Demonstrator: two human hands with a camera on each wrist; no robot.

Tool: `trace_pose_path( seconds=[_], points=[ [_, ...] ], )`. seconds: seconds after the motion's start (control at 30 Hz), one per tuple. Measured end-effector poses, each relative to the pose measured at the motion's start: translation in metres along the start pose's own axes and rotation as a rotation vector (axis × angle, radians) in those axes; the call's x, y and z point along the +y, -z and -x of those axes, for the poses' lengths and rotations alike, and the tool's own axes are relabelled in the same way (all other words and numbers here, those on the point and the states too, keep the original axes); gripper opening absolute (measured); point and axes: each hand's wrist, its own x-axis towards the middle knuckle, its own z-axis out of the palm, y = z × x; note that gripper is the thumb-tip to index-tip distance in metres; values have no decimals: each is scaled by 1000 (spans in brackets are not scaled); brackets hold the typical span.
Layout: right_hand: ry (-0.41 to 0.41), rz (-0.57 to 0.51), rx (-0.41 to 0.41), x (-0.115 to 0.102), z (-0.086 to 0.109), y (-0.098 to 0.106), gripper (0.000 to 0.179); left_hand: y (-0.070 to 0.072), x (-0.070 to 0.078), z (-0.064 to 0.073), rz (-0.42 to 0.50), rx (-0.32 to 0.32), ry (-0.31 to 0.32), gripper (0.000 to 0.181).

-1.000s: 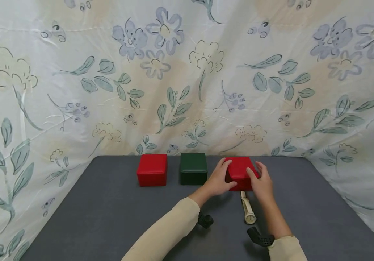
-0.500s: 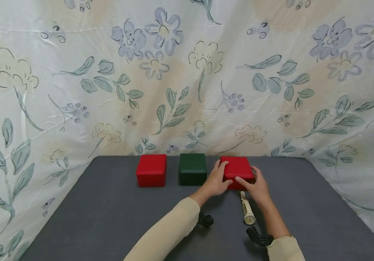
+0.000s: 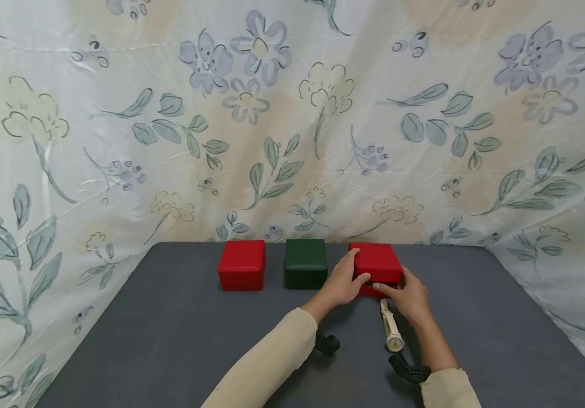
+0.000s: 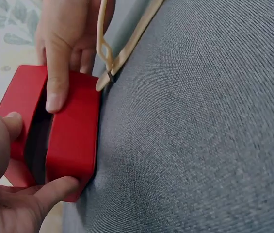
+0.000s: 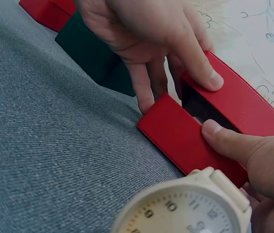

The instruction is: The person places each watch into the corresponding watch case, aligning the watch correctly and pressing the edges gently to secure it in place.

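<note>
Opening, seemingly, the square red leather-look box [image 3: 380, 269], three o'clock from the square dark-green leather-look box [image 3: 306, 265], we grip it with left hand [image 3: 342, 282] and right hand [image 3: 411, 296]; its ajar lid [image 3: 375, 256] next likely needs swinging higher.

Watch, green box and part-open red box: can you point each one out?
Watch [image 3: 389, 323], head view: on its strap.
Green box [image 3: 304, 257], head view: on its top.
Part-open red box [image 4: 72, 131], left wrist view: on its lower half's front.
</note>
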Motion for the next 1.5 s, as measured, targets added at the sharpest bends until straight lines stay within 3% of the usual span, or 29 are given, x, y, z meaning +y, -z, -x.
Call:
trace_pose_path(
  seconds=[0.47, 0.77, 1.13, 1.4, 1.5],
  points=[
    [-10, 39, 4, -4, 4, 0, 81, 8, 9, -8, 25, -10, 70, 62],
    [-24, 35, -6, -3, 5, 0, 85, 17, 15, -13, 24, -44, 82, 61],
    [-37, -24, -17, -3, 5, -2, 87, 26, 27, -25, 97, -8, 207, 60],
    [-46, -41, -12, -2, 5, -4, 86, 27, 29, -37, 194, 37, 305, 63],
    [-47, -51, -7, -2, 5, -4, 85, 26, 31, -39, 191, 43, 328, 67]
  ],
)
